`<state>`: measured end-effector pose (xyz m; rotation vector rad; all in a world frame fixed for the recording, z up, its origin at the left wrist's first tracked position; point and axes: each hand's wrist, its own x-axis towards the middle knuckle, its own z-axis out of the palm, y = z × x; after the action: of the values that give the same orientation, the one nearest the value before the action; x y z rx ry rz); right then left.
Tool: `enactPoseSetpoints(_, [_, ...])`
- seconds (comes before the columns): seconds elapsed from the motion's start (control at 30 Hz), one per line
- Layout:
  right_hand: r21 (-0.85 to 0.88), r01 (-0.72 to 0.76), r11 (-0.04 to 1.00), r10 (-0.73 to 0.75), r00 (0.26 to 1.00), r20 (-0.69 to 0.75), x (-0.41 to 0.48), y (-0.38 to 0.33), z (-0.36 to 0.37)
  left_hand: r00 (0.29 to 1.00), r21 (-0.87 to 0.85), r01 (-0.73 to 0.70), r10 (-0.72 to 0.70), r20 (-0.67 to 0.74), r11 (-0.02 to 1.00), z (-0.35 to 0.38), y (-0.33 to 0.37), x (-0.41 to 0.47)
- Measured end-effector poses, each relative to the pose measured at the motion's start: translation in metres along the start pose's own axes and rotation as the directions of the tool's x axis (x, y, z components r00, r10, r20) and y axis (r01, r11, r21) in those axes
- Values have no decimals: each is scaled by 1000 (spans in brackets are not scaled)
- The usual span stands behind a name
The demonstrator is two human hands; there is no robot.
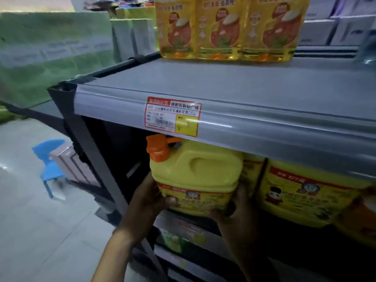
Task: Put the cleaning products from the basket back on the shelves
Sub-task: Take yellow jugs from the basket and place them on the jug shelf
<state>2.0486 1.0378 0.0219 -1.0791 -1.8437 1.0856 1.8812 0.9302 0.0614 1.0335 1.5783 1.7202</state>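
Observation:
A big yellow detergent jug (195, 171) with an orange cap sits at the left end of the middle shelf, under the grey shelf board (254, 92). My left hand (148, 198) grips its lower left corner. My right hand (234, 206) holds its lower right side. To its right stands a second yellow jug (309, 192) of the same kind. The basket is out of view.
Three yellow refill pouches (225, 29) stand on the grey top shelf. A red and yellow price tag (173, 117) is on the shelf edge. More products sit on the lower shelf (183, 235). A blue plastic chair (50, 163) and a box stand on the floor at left.

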Motion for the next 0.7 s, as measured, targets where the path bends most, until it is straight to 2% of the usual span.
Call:
enactPoseSetpoints(0.17, [-29, -45, 999, 42, 996, -77, -13, -9, 34, 984, -75, -28, 41, 173, 997, -32, -17, 30])
enactPoseSetpoints(0.3, [-91, -40, 995, 18, 972, -233, -21, -22, 59, 976, -69, -94, 106, 192, 993, -42, -30, 40])
enactPoseSetpoints(0.37, [-112, -55, 992, 21, 959, -282, -22, -29, 71, 978, -68, -127, 137, 158, 990, -44, -36, 41])
enactPoseSetpoints(0.5, [-67, -34, 997, 13, 958, -288, -17, -38, 96, 988, -83, -146, 149, 29, 986, -45, -45, 39])
enactPoseSetpoints(0.6, [-114, 18, 993, -54, 945, -323, -8, -40, 118, 988, -93, -142, 135, -76, 985, -44, -47, 48])
enactPoseSetpoints(0.7, [-82, 27, 996, -56, 924, -378, 2, -42, 132, 985, -90, -128, 116, -128, 988, -42, -48, 62])
